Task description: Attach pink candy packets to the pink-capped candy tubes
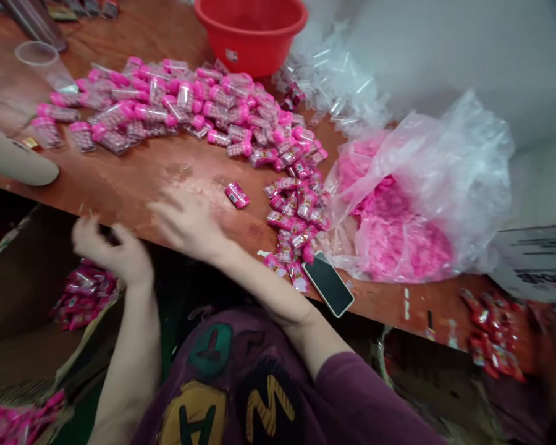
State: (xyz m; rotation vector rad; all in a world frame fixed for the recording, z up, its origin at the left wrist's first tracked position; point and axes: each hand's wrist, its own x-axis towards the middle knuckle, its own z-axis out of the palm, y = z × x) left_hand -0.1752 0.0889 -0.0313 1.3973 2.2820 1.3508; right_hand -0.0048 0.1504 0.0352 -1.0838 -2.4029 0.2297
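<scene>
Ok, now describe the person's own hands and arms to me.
The left hand and right hand are ungloved, with no watch showing; blur hides finer details such as rings. Both forearms are bare. The right arm wears a plain purple sleeve; no left sleeve shows.

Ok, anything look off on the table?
Two things. The phone sits at the front edge of the table, a corner seemingly poking past it. And one packet lies alone near the right hand, apart from the pile.

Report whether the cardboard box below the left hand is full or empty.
Partly filled: pink packets lie inside the cardboard box, beside bare cardboard.
</scene>
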